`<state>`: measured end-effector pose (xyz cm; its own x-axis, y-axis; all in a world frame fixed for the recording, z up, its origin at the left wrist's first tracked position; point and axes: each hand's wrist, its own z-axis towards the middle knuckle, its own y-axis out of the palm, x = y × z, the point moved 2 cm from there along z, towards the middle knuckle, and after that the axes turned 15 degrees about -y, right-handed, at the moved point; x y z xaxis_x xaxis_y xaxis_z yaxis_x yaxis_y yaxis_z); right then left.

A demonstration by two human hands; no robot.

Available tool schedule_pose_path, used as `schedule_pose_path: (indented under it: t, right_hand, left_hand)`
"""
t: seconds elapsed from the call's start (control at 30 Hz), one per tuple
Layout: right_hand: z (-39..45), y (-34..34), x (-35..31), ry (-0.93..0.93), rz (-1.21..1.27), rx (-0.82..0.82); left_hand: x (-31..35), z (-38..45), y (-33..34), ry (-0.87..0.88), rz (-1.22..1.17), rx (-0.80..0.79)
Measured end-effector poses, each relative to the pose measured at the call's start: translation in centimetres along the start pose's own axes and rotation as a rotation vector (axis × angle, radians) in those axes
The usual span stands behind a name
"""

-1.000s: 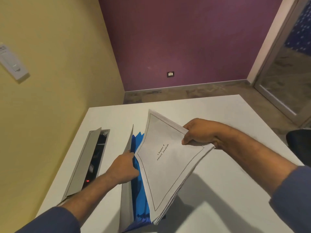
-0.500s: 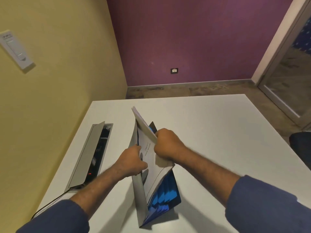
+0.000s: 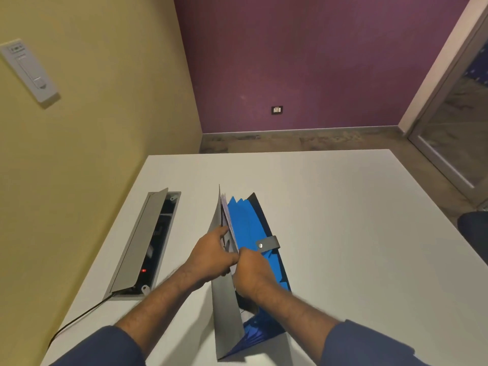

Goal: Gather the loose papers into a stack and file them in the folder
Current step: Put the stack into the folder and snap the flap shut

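Grey folder (image 3: 227,307) stands open on the table (image 3: 343,207), papers (image 3: 226,215) already tucked behind its front cover. Your left hand (image 3: 211,256) pinches that cover, your right hand (image 3: 252,270) presses the sheets down; closing the strap (image 3: 268,244) is left.

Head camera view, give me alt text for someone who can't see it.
Two bare hands, left hand and right hand, push a stack of papers into a grey and blue expanding folder standing on a white table, beside an open cable box.
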<state>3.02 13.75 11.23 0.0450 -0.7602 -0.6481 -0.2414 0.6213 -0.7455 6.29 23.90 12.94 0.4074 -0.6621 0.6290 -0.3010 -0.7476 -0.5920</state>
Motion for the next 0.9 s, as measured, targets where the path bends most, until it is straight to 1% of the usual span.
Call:
schedule_pose_path:
  t: [0.13, 0.23, 0.27, 0.3, 0.4, 0.43, 0.47, 0.5, 0.57, 0.6, 0.63, 0.7, 0.77, 0.83, 0.9]
  right_hand:
    - [0.4, 1.2, 1.1, 0.049, -0.016, -0.070]
    - [0.5, 1.3, 1.3, 0.020, 0.056, -0.081]
    - [0.4, 1.0, 1.2, -0.004, 0.082, -0.045]
    - [0.3, 0.4, 1.3, -0.038, 0.093, 0.024]
    - [0.1, -2.4, 2.5, -0.149, 0.087, 0.294]
    - [0.2, -3.4, 3.4, -0.175, 0.066, 0.325]
    - [0.5, -4.2, 4.4, -0.191, 0.032, 0.298]
    - [0.9, -4.8, 5.4, -0.194, -0.004, 0.217]
    - [1.8, -4.9, 7.1, -0.180, -0.090, 0.002]
    - [2.1, -4.7, 7.7, -0.180, -0.138, -0.065]
    - [2.3, -4.5, 8.3, -0.180, -0.176, -0.086]
    - [2.5, -4.3, 9.3, -0.185, -0.196, -0.046]
    - [2.5, -3.9, 10.3, -0.227, -0.187, -0.006]
    - [2.3, -3.4, 11.2, -0.290, -0.194, -0.004]
    - [2.0, -2.7, 12.1, -0.312, -0.166, 0.003]
  left_hand:
    - [-0.6, 0.3, -0.1, -0.025, -0.003, 0.022]
    - [-1.0, 0.3, -0.2, -0.020, 0.051, 0.059]
    - [-1.1, 0.3, -0.2, -0.018, 0.057, 0.059]
    - [-1.2, 0.3, -0.3, -0.017, 0.061, 0.058]
    - [-1.3, 0.7, -0.6, -0.003, 0.089, 0.077]
    - [-1.3, 0.8, -0.6, 0.002, 0.100, 0.082]
    - [-1.3, 0.9, -0.6, 0.004, 0.105, 0.084]
    - [-1.3, 0.9, -0.5, 0.006, 0.109, 0.084]
    - [-1.2, 1.1, -0.2, 0.010, 0.119, 0.081]
    - [-1.2, 1.2, 0.0, 0.014, 0.128, 0.082]
    - [-1.1, 1.3, 0.2, 0.021, 0.141, 0.084]
    - [-0.9, 1.4, 0.8, 0.042, 0.166, 0.091]
    - [-0.8, 1.5, 1.4, 0.062, 0.173, 0.083]
    - [-0.6, 1.6, 2.0, 0.067, 0.172, 0.067]
    - [-0.4, 1.7, 2.5, 0.076, 0.179, 0.067]
